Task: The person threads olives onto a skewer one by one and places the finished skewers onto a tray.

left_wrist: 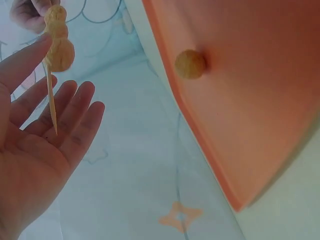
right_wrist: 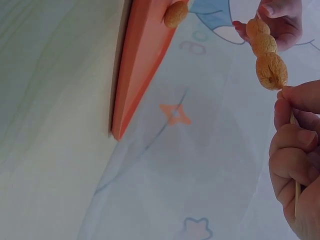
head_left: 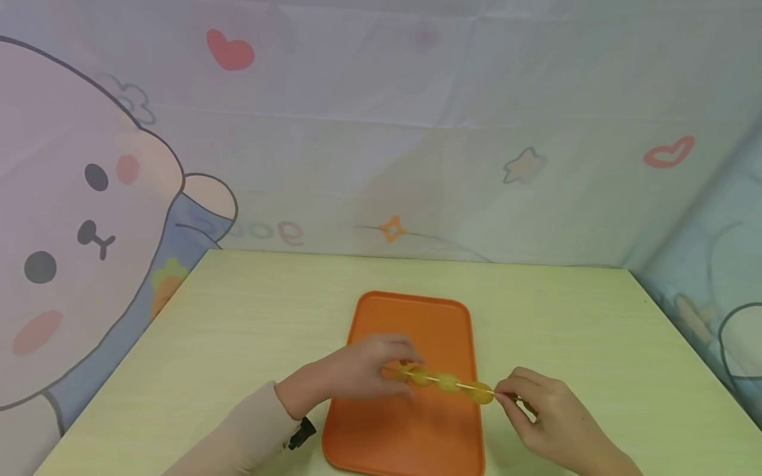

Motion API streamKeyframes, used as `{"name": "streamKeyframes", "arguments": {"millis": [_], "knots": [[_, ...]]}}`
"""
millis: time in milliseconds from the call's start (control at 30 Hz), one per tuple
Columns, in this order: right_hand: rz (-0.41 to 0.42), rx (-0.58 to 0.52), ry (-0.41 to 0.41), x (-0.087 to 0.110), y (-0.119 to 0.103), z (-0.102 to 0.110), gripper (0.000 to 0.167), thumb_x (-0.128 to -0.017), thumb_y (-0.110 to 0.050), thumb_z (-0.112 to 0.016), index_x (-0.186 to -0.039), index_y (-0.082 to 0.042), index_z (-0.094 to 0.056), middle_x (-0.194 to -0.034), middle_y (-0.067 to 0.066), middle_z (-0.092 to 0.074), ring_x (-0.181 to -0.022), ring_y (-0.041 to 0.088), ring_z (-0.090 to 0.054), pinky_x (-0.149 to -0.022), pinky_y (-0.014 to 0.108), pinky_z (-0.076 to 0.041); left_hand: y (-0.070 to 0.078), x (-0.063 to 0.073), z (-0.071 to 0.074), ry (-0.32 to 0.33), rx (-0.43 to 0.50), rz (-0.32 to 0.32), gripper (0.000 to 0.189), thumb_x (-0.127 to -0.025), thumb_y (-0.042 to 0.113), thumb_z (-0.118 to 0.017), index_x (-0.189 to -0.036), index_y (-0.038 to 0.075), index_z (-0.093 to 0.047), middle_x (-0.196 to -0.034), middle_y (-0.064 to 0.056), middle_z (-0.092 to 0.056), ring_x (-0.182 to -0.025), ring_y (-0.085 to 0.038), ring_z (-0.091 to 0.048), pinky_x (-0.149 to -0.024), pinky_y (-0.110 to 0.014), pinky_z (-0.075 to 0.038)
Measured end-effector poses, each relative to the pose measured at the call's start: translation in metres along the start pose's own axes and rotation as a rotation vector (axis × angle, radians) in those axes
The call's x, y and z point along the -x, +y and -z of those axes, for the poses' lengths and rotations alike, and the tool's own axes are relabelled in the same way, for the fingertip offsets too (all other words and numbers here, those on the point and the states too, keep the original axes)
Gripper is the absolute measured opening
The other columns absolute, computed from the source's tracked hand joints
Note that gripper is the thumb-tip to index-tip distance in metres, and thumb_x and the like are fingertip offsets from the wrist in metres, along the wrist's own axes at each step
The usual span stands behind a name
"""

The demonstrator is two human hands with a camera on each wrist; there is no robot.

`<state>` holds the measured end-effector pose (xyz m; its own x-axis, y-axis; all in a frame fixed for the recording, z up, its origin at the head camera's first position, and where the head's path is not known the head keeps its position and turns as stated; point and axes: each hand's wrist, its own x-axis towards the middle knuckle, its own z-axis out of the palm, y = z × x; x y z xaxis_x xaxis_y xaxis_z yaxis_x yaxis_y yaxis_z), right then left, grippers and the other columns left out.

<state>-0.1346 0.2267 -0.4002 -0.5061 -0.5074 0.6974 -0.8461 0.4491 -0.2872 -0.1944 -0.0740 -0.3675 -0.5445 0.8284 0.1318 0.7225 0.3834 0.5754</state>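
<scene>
A thin wooden skewer (left_wrist: 52, 102) carries several wrinkled golden balls (head_left: 446, 382) packed toward the right hand. My right hand (head_left: 553, 413) grips its rear part, thumb and forefinger pinching just behind the largest ball (right_wrist: 271, 71), with the stick's end running under the curled fingers. At the pointed end is my left hand (head_left: 372, 370), blurred in the head view. In the left wrist view its fingers (left_wrist: 82, 110) are spread and loosely extended; the thumb overlaps the nearest ball and the bare tip points over the palm. One loose ball (left_wrist: 190, 64) lies on the orange tray (head_left: 411, 436).
The tray lies lengthwise on a pale wooden table (head_left: 268, 311), under the skewer and left hand. A cloth backdrop (head_left: 357, 86) printed with a bear, hearts and stars hangs behind the table. A black object (head_left: 301, 433) is at the left sleeve's cuff.
</scene>
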Motion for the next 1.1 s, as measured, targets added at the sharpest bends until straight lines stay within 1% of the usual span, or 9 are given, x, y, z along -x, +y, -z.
{"name": "streamKeyframes", "arguments": {"millis": [200, 367, 467, 600, 767, 833, 900, 1033, 1100], "knots": [[-0.017, 0.029, 0.024, 0.004, 0.002, 0.011, 0.013, -0.097, -0.019, -0.058, -0.087, -0.015, -0.065, -0.079, -0.011, -0.056, -0.061, -0.005, -0.041, -0.051, 0.005, -0.034, -0.011, 0.005, 0.007, 0.089, 0.012, 0.075, 0.046, -0.085, 0.022, -0.076, -0.126, 0.008, -0.062, -0.115, -0.003, -0.062, -0.105, -0.022, -0.058, -0.090, -0.032, -0.049], [-0.019, 0.057, 0.045, 0.010, 0.004, 0.017, 0.022, -0.099, -0.026, -0.053, -0.086, -0.014, -0.066, -0.078, -0.011, -0.056, -0.061, -0.005, -0.042, -0.051, 0.004, -0.033, -0.029, 0.007, 0.000, 0.143, 0.070, 0.098, 0.052, -0.084, 0.020, -0.076, -0.130, 0.004, -0.058, -0.115, -0.010, -0.062, -0.102, -0.025, -0.059, -0.088, -0.039, -0.051], [-0.015, 0.066, 0.055, 0.013, 0.005, 0.020, 0.025, -0.100, -0.029, -0.051, -0.085, -0.013, -0.066, -0.077, -0.011, -0.057, -0.062, -0.004, -0.043, -0.051, 0.004, -0.033, -0.039, 0.007, -0.006, 0.138, 0.091, 0.135, 0.055, -0.085, 0.021, -0.076, -0.132, 0.000, -0.055, -0.114, -0.013, -0.062, -0.100, -0.026, -0.060, -0.086, -0.039, -0.052], [-0.033, 0.100, 0.052, 0.015, 0.004, 0.024, 0.029, -0.101, -0.032, -0.047, -0.086, -0.017, -0.066, -0.078, -0.015, -0.055, -0.062, -0.006, -0.041, -0.051, 0.005, -0.033, -0.049, 0.004, -0.015, 0.123, 0.099, 0.196, 0.055, -0.084, 0.022, -0.076, -0.129, -0.003, -0.057, -0.112, -0.012, -0.063, -0.099, -0.026, -0.060, -0.084, -0.035, -0.052], [-0.054, 0.135, 0.040, 0.015, 0.002, 0.028, 0.030, -0.102, -0.035, -0.045, -0.086, -0.020, -0.065, -0.079, -0.018, -0.054, -0.063, -0.008, -0.039, -0.052, 0.004, -0.033, -0.056, -0.005, -0.025, 0.095, 0.048, 0.232, 0.049, -0.083, 0.023, -0.077, -0.123, -0.001, -0.062, -0.107, -0.008, -0.064, -0.095, -0.021, -0.059, -0.083, -0.030, -0.051], [-0.044, 0.111, 0.051, 0.015, 0.002, 0.027, 0.030, -0.101, -0.033, -0.046, -0.085, -0.017, -0.065, -0.078, -0.015, -0.055, -0.062, -0.007, -0.040, -0.051, 0.004, -0.033, -0.057, -0.010, -0.028, 0.079, 0.016, 0.235, 0.043, -0.083, 0.023, -0.077, -0.117, 0.000, -0.064, -0.100, -0.006, -0.065, -0.090, -0.017, -0.058, -0.080, -0.027, -0.050], [-0.032, 0.090, 0.061, 0.015, 0.003, 0.026, 0.028, -0.101, -0.031, -0.048, -0.085, -0.015, -0.065, -0.077, -0.013, -0.055, -0.062, -0.006, -0.040, -0.050, 0.005, -0.032, -0.057, -0.014, -0.031, 0.066, -0.010, 0.230, 0.034, -0.082, 0.023, -0.077, -0.107, 0.002, -0.067, -0.088, -0.003, -0.063, -0.080, -0.013, -0.054, -0.072, -0.024, -0.047], [-0.029, 0.055, 0.067, 0.016, 0.004, 0.024, 0.023, -0.099, -0.027, -0.053, -0.085, -0.013, -0.065, -0.076, -0.010, -0.055, -0.060, -0.004, -0.041, -0.047, 0.005, -0.031, -0.055, -0.020, -0.035, 0.043, -0.004, 0.250, 0.020, -0.082, 0.022, -0.078, -0.089, 0.007, -0.066, -0.069, 0.002, -0.052, -0.064, -0.006, -0.042, -0.058, -0.020, -0.036], [-0.044, 0.057, 0.060, 0.017, 0.004, 0.024, 0.021, -0.099, -0.027, -0.053, -0.086, -0.015, -0.065, -0.076, -0.011, -0.055, -0.061, -0.005, -0.041, -0.047, 0.005, -0.031, -0.054, -0.022, -0.037, 0.035, -0.002, 0.259, 0.018, -0.082, 0.021, -0.078, -0.085, 0.008, -0.065, -0.065, 0.006, -0.047, -0.061, -0.005, -0.039, -0.056, -0.019, -0.033]]}}
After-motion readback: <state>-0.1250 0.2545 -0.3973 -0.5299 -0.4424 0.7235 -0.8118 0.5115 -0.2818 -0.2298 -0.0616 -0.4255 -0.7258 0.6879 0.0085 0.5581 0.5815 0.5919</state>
